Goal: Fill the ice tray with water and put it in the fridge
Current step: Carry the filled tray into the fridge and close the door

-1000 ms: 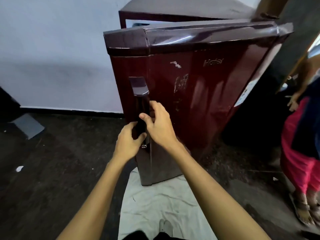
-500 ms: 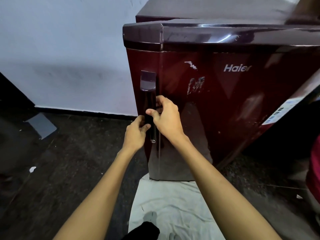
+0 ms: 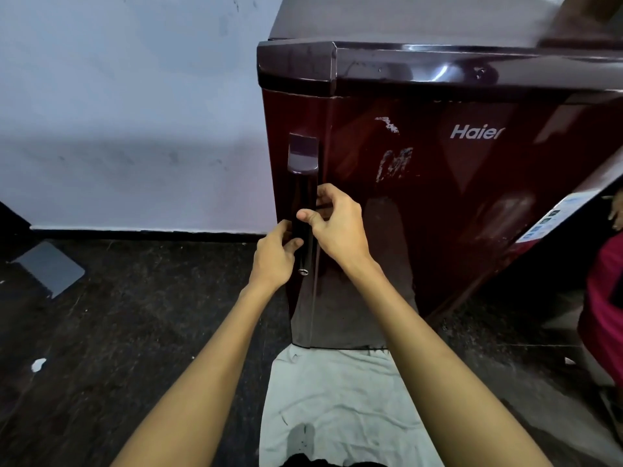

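A dark maroon fridge (image 3: 455, 203) stands in front of me with its door shut against the body. A vertical dark handle (image 3: 303, 197) runs down the door's left edge. My right hand (image 3: 337, 227) grips the handle from the right, fingers curled behind it and thumb across its front. Just below, my left hand (image 3: 274, 256) holds the same handle from the left, thumb pressed on it. No ice tray is in view.
A white cloth (image 3: 337, 406) lies on the dark floor (image 3: 135, 332) at the fridge's foot. A pale wall (image 3: 135, 112) stands to the left. A grey slab (image 3: 49, 269) lies at far left. Another person in red clothing (image 3: 606, 298) stands at the right edge.
The fridge door has swung from ajar to shut against the body. Both hands stayed on the handle and moved with it.
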A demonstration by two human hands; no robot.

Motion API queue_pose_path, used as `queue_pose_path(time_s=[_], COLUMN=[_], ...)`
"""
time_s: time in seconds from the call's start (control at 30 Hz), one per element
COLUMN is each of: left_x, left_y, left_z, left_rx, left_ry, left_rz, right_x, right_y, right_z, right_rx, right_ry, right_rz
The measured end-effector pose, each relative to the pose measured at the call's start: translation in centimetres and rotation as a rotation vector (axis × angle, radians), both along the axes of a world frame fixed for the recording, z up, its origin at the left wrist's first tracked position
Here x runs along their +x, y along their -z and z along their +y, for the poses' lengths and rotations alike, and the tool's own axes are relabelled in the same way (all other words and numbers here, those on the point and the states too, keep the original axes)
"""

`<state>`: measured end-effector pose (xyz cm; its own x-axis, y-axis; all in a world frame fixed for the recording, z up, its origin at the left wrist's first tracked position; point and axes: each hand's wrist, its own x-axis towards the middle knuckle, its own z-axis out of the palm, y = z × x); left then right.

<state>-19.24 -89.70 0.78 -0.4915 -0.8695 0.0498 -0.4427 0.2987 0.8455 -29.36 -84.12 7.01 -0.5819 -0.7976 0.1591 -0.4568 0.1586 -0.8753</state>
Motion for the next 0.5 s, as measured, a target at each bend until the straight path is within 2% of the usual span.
queue_pose_path(time_s=[0.2, 0.5], left_x=[-0.1, 0.0], left_y=[0.3, 1.5], left_z=[-0.1, 0.4], left_rx=[-0.002, 0.117], left_ry=[-0.034, -0.111], left_rz=[0.025, 0.121], right_x=[0.2, 2.4], right_y=[-0.4, 1.4], right_z=[0.1, 1.7], right_rx=[0.014, 0.013], right_ry=[0.034, 0.030], right_rz=[-0.049, -0.117])
